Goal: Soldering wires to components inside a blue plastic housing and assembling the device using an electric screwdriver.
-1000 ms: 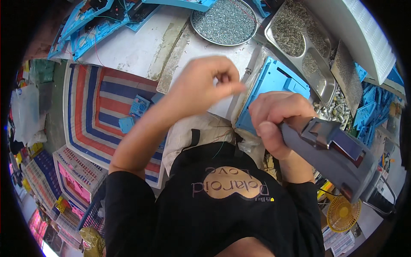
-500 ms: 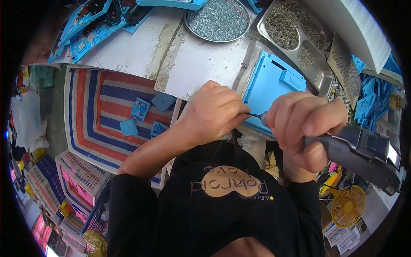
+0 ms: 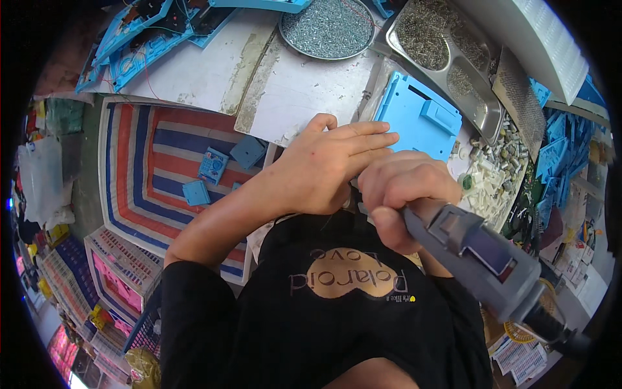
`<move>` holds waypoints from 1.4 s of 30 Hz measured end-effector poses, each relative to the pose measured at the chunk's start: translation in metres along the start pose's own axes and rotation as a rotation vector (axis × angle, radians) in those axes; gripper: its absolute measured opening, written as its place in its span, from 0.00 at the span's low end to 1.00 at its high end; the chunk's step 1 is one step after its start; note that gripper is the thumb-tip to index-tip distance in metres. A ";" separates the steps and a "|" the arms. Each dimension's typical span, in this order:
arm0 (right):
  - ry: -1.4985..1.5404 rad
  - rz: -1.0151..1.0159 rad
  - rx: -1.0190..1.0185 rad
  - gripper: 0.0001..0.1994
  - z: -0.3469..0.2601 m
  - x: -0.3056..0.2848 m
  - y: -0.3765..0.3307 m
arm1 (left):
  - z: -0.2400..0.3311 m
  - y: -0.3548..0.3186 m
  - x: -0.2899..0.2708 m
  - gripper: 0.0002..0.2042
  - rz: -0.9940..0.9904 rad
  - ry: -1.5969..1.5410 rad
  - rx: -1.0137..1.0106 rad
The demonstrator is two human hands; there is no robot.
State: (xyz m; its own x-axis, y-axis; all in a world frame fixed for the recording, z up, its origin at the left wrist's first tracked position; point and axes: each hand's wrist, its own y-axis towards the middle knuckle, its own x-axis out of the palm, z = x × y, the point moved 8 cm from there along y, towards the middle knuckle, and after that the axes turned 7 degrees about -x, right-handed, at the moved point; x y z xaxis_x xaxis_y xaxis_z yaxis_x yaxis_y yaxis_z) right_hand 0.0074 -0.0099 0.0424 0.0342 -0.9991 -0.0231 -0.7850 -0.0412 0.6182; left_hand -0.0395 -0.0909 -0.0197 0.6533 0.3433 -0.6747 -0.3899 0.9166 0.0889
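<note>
**Grey power screwdriver gripped in my right hand, close to my chest**

Grey power screwdriver (image 3: 483, 249): long grey body, runs from my fist out toward lower right, cable end trailing off at the rim. My right hand (image 3: 405, 194) is wrapped tight around its front end; the tip is hidden behind my fingers, cannot tell what it touches.

My left hand (image 3: 327, 165) lies just beside the right, touching it, fingers stretched flat and together, pointing right. Whether it pins anything underneath, I cannot tell.

Blue plastic housing (image 3: 421, 117): flat on the white worktop (image 3: 194, 71), just beyond my fingertips, near the edge.

Round metal dish of screws (image 3: 328, 27) at the far side of the worktop. Beside it, to the right, a divided steel tray (image 3: 447, 52) with more small screws in its compartments.

Heap of small white and grey parts (image 3: 495, 172) right of the housing.

Below the worktop, left: striped woven sack (image 3: 146, 149) with a few small blue plastic pieces (image 3: 214, 165) lying on it.
</note>
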 end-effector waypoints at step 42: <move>0.024 0.394 -0.075 0.18 -0.092 -0.164 -0.005 | 0.034 0.061 -0.067 0.17 0.386 0.151 0.141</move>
State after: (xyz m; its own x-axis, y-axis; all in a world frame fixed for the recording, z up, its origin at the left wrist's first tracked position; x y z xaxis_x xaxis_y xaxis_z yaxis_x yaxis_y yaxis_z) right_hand 0.0628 0.1543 0.1151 -0.2458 -0.9379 0.2450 -0.6937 0.3467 0.6313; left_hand -0.0854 -0.0508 0.0562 0.3711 0.6421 -0.6708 -0.4875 0.7496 0.4478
